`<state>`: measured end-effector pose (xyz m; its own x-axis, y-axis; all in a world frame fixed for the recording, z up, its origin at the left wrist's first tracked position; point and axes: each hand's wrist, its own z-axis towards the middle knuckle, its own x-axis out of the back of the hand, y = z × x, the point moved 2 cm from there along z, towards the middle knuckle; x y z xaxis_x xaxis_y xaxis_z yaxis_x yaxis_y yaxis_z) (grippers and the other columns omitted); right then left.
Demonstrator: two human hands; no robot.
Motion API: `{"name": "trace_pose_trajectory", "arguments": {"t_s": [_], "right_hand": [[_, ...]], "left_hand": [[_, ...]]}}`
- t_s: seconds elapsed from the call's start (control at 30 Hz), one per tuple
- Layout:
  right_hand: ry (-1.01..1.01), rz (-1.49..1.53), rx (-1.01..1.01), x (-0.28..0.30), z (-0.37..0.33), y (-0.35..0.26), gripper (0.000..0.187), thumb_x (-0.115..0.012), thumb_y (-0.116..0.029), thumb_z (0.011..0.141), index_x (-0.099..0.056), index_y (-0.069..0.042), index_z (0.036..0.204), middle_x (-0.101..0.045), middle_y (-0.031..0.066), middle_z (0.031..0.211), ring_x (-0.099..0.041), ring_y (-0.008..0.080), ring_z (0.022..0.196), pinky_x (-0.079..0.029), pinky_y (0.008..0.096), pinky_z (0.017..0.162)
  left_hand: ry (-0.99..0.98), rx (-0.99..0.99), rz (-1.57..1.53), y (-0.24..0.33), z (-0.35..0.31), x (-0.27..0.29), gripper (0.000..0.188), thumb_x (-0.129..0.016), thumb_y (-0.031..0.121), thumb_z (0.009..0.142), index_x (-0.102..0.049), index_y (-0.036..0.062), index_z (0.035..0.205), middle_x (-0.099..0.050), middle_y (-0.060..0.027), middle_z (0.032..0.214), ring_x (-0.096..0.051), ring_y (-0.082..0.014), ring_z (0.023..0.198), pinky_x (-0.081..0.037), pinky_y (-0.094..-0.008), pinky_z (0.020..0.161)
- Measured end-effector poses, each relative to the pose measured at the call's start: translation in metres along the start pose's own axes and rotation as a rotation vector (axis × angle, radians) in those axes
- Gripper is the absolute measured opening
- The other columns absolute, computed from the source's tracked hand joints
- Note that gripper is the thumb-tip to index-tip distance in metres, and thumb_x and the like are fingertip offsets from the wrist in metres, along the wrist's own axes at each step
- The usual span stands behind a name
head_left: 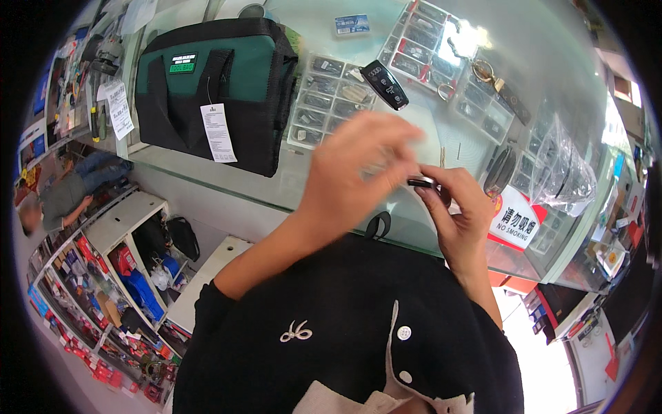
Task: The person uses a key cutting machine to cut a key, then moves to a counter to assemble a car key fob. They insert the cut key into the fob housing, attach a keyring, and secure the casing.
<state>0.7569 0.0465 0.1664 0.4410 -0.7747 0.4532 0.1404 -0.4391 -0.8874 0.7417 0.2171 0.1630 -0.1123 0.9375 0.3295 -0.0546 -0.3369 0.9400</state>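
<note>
Between forefinger and thumb of the right hand (460,200), gripping a small dark piece (421,182) with a pale edge, pinching it firmly enough to be holding it clear of the bench (317,31) and turning its narrow side to the view. Running its long axis roughly crosswise, dipping slightly to the right, and pointing its free end toward the left fingers. Holding it in the right, so counting that hand as the nearer; placing the left hand (348,165) just to its left and a little above, bending the fingertips toward it. Blurring too much at those left fingers for telling open from closed, or contact from a narrow gap.

Above the left fingers, showing a black key fob (385,85) with buttons, slanting from upper left to lower right. Farther left of them, showing a clear compartment box (334,86) full of small parts; up and beyond, a red-edged box (417,48). Above the right fingers, showing a metal key ring (483,69); just to their right, a dark oval case (500,169), then a red-and-white sign (517,219) and crumpled clear plastic (562,169). Well left of both hands, resting a green-and-black bag (245,103).
</note>
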Motion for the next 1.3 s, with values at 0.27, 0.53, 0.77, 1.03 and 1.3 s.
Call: {"name": "trace_pose_trajectory", "arguments": {"t_s": [0.27,0.53,0.77,1.03,1.3], "right_hand": [[0.371,0.211,-0.179,0.031,-0.014,0.014,0.028,-0.065,0.001,0.077,-0.058,0.001,0.104,-0.062,0.0058,0.085,-0.056,0.0075,0.07,-0.043,0.0188,0.062],[0.464,0.405,-0.134,0.059,-0.023,0.017,0.021,-0.053,-0.001,0.085,-0.054,0.003,0.106,-0.063,0.0116,0.085,-0.057,0.0113,0.067,-0.045,0.0219,0.059],[0.45,0.582,-0.046,0.054,-0.012,0.005,0.023,-0.052,0.004,0.082,-0.053,0.005,0.105,-0.06,0.0141,0.091,-0.062,0.02,0.072,-0.049,0.028,0.066],[0.505,0.494,0.2,0.049,0.007,-0.022,0.015,-0.056,0.0,0.083,-0.051,0.003,0.096,-0.059,0.0162,0.09,-0.062,0.0212,0.069,-0.053,0.0305,0.066],[0.451,0.492,0.114,0.044,0.0,-0.016,0.023,-0.064,0.007,0.075,-0.056,0.005,0.097,-0.057,0.0128,0.094,-0.058,0.0146,0.079,-0.047,0.023,0.069]], "left_hand": [[0.098,0.13,0.819,-0.047,0.049,-0.019,0.068,-0.07,0.034,0.07,-0.04,0.004,0.123,-0.057,-0.0119,0.082,-0.058,-0.0281,0.076,-0.047,-0.0364,0.06],[0.08,-0.06,0.432,-0.044,0.05,-0.025,0.06,-0.069,0.012,0.068,-0.044,0.007,0.122,-0.052,-0.0108,0.095,-0.055,-0.0247,0.087,-0.047,-0.0329,0.071],[0.096,-0.166,0.133,-0.017,0.032,-0.03,0.046,-0.069,0.001,0.065,-0.058,0.0047,0.109,-0.053,-0.0095,0.1,-0.053,-0.0221,0.086,-0.045,-0.0302,0.075],[0.082,-0.322,0.164,-0.001,0.026,-0.036,0.043,-0.069,-0.002,0.061,-0.059,0.0006,0.103,-0.061,-0.0089,0.098,-0.054,-0.0219,0.088,-0.042,-0.0292,0.076],[0.015,-0.369,0.139,0.007,0.021,-0.037,0.051,-0.067,-0.002,0.059,-0.06,0.0071,0.108,-0.057,-0.0068,0.09,-0.053,-0.023,0.081,-0.043,-0.031,0.07]]}}
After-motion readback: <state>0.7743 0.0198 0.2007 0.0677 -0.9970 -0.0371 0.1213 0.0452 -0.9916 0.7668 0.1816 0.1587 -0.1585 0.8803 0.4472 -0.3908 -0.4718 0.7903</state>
